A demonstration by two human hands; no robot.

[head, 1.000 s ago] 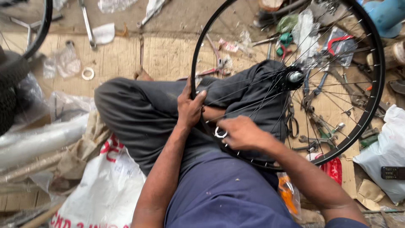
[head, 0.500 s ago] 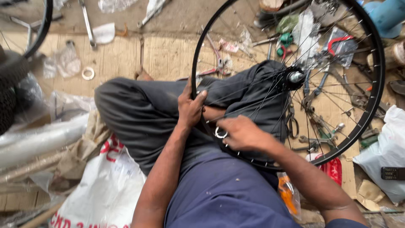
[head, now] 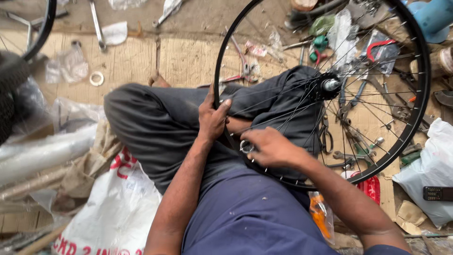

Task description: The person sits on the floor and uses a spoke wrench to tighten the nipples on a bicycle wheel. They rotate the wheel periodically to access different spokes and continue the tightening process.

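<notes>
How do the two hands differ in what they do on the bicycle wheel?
The left hand grips the black rim of the bicycle wheel with fingers wrapped over it; the right hand pinches a small round metal tool at the spokes. The left hand lies higher on the rim, the right hand lower, nearer the body. Both are bare and rest over the lap, close together.

I see the bicycle wheel (head: 410, 61) lying across my lap, scattered tools (head: 351, 141) on the floor beneath its spokes to my right, and a printed sack (head: 113, 212) at my left.
</notes>
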